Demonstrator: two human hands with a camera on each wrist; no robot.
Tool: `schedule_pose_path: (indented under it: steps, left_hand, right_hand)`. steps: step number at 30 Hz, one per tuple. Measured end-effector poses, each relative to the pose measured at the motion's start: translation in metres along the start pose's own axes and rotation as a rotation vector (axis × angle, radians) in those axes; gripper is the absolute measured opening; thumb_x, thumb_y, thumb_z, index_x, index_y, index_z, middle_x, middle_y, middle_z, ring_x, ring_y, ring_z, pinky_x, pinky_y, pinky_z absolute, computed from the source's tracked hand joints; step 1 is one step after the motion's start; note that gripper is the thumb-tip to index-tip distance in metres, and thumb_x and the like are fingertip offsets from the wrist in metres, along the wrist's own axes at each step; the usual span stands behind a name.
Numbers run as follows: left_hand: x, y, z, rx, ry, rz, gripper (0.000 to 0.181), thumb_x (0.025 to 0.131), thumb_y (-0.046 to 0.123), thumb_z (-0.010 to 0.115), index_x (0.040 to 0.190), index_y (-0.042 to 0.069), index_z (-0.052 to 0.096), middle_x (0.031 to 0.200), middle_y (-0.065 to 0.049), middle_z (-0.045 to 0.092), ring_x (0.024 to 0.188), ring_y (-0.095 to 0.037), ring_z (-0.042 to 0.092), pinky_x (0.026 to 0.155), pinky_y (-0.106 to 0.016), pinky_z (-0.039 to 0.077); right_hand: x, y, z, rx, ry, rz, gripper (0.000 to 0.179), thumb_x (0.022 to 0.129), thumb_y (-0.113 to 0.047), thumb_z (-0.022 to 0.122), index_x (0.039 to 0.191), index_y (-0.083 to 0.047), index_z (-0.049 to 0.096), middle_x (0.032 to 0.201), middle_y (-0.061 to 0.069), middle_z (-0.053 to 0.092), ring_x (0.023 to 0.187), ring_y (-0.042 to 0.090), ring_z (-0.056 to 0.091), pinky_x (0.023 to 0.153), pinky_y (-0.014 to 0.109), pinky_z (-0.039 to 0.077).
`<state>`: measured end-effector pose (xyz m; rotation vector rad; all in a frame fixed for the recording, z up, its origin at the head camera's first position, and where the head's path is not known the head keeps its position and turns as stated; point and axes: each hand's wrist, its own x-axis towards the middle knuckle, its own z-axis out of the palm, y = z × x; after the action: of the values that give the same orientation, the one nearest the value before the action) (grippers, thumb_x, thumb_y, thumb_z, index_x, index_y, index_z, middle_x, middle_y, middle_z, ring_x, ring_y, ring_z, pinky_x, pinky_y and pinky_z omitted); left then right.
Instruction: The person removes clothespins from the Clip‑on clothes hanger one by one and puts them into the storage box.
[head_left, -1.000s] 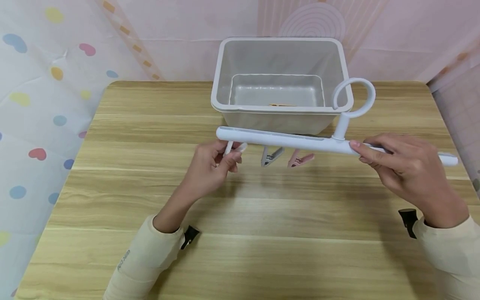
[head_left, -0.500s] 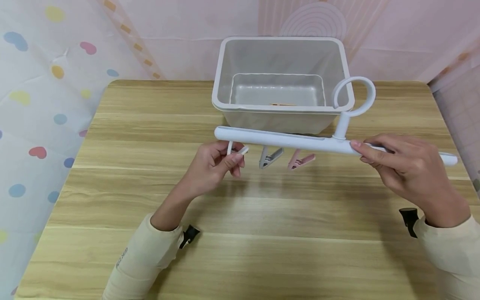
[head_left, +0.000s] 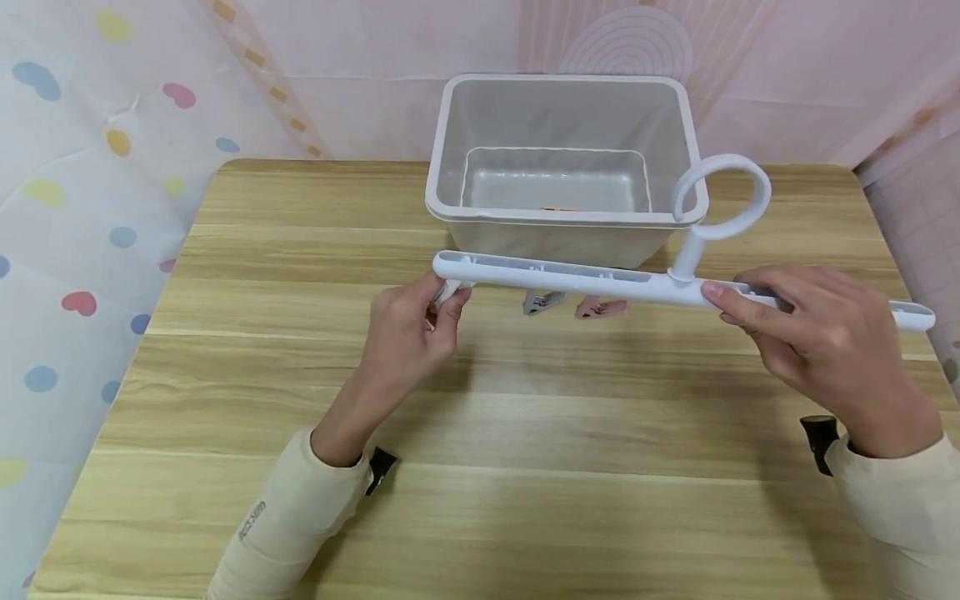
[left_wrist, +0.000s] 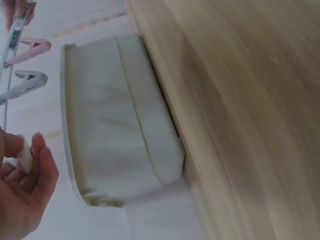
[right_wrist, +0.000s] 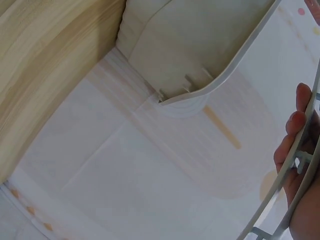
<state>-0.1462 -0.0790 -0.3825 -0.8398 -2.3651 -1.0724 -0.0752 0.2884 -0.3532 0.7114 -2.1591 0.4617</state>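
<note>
My right hand (head_left: pixel 817 342) grips the bar of a white clip hanger (head_left: pixel 570 279), which is held up above the table with its round hook upward. Under the bar's left end, my left hand (head_left: pixel 408 329) pinches a white clothespin (head_left: pixel 450 290), mostly covered by the fingers. A grey clothespin (head_left: pixel 542 302) and a pink clothespin (head_left: pixel 600 308) hang from the bar between the hands. In the left wrist view the pink clothespin (left_wrist: pixel 32 50) and grey clothespin (left_wrist: pixel 27 84) show side by side. The right wrist view catches the fingers (right_wrist: pixel 287 150) behind the slotted bar.
A light grey plastic bin (head_left: pixel 566 242) stands at the back of the wooden table (head_left: pixel 525 500), behind the hanger. A small orange item (head_left: pixel 558 208) lies inside it. A patterned cloth (head_left: pixel 360 75) covers the wall behind.
The hanger has tipped, so its slot shows more and the hanging clothespins appear higher under the bar. Its hook has shifted slightly right. My left hand has moved a little up and left.
</note>
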Motion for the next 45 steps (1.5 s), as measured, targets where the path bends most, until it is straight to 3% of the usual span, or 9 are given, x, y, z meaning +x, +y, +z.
schedule_pose_path:
  steps: [5, 8, 13, 20, 26, 33, 35, 41, 45]
  left_hand:
    - [-0.002, -0.002, 0.002, 0.133, 0.122, 0.071, 0.004, 0.09, -0.004, 0.063, 0.087, -0.003, 0.067, 0.059, -0.01, 0.058, 0.048, -0.015, 0.049, 0.047, -0.023, 0.038]
    - [-0.002, -0.003, 0.002, 0.14, 0.142, 0.097, 0.006, 0.089, -0.006, 0.062, 0.088, -0.003, 0.067, 0.06, -0.01, 0.058, 0.049, -0.016, 0.052, 0.047, -0.024, 0.041]
    - [-0.002, -0.003, 0.002, 0.132, 0.138, 0.108, 0.005, 0.091, -0.003, 0.062, 0.088, -0.003, 0.066, 0.061, -0.01, 0.06, 0.05, -0.017, 0.056, 0.048, -0.026, 0.046]
    - [-0.001, -0.004, 0.001, 0.01, 0.072, 0.065, 0.003, 0.093, -0.003, 0.065, 0.093, -0.005, 0.068, 0.067, -0.012, 0.064, 0.057, -0.018, 0.061, 0.056, -0.03, 0.056]
    - [0.001, -0.008, -0.003, 0.009, 0.052, 0.097, 0.008, 0.092, -0.001, 0.069, 0.099, -0.006, 0.069, 0.074, -0.013, 0.068, 0.061, -0.02, 0.062, 0.055, -0.027, 0.05]
    - [0.001, -0.015, -0.001, 0.252, 0.307, 0.202, 0.018, 0.089, 0.0, 0.064, 0.104, -0.005, 0.073, 0.087, -0.017, 0.077, 0.061, -0.03, 0.069, 0.05, -0.04, 0.05]
    - [0.004, -0.018, -0.006, 0.284, 0.326, 0.203, 0.018, 0.089, 0.001, 0.064, 0.104, -0.004, 0.073, 0.088, -0.018, 0.077, 0.057, -0.031, 0.066, 0.048, -0.04, 0.046]
    - [0.046, -0.021, -0.034, 0.314, 0.139, 0.119, 0.018, 0.098, 0.008, 0.062, 0.107, -0.004, 0.071, 0.091, -0.019, 0.075, 0.064, -0.03, 0.064, 0.053, -0.039, 0.046]
    - [0.089, -0.021, -0.038, 0.372, -0.094, 0.067, 0.02, 0.101, 0.011, 0.059, 0.113, 0.0, 0.07, 0.1, -0.017, 0.07, 0.075, -0.033, 0.062, 0.063, -0.045, 0.049]
  right_hand:
    - [-0.001, -0.002, 0.001, -0.031, 0.023, -0.007, 0.026, 0.107, -0.03, 0.053, 0.114, -0.035, 0.078, 0.075, 0.013, 0.07, 0.059, 0.034, 0.059, 0.058, 0.046, 0.042]
    - [-0.001, -0.003, 0.001, -0.04, 0.022, -0.009, 0.027, 0.107, -0.029, 0.053, 0.113, -0.034, 0.078, 0.075, 0.014, 0.07, 0.058, 0.034, 0.059, 0.057, 0.046, 0.042]
    - [-0.002, -0.003, -0.001, -0.044, 0.021, -0.001, 0.027, 0.107, -0.03, 0.053, 0.113, -0.034, 0.079, 0.076, 0.014, 0.071, 0.059, 0.035, 0.059, 0.058, 0.047, 0.043]
    - [-0.001, -0.006, -0.002, -0.052, 0.037, 0.015, 0.026, 0.107, -0.032, 0.053, 0.114, -0.036, 0.078, 0.075, 0.014, 0.07, 0.058, 0.034, 0.058, 0.057, 0.046, 0.041]
    - [0.0, -0.011, -0.004, -0.063, 0.073, 0.033, 0.025, 0.106, -0.035, 0.054, 0.113, -0.036, 0.078, 0.071, 0.015, 0.068, 0.056, 0.034, 0.056, 0.056, 0.048, 0.04]
    - [0.003, -0.017, -0.004, -0.062, 0.224, 0.093, 0.024, 0.102, -0.041, 0.059, 0.104, -0.034, 0.081, 0.069, 0.022, 0.065, 0.049, 0.037, 0.042, 0.057, 0.04, 0.034]
    - [0.004, -0.016, -0.005, -0.054, 0.262, 0.102, 0.023, 0.1, -0.042, 0.061, 0.102, -0.033, 0.082, 0.068, 0.023, 0.064, 0.049, 0.037, 0.038, 0.058, 0.037, 0.032]
    - [0.0, -0.011, -0.011, -0.037, 0.236, 0.112, 0.022, 0.1, -0.04, 0.062, 0.102, -0.031, 0.082, 0.07, 0.025, 0.065, 0.053, 0.039, 0.042, 0.067, 0.03, 0.04]
    - [-0.003, -0.01, -0.016, -0.034, 0.179, 0.117, 0.025, 0.102, -0.042, 0.058, 0.107, -0.033, 0.081, 0.072, 0.024, 0.065, 0.055, 0.037, 0.044, 0.07, 0.027, 0.038]
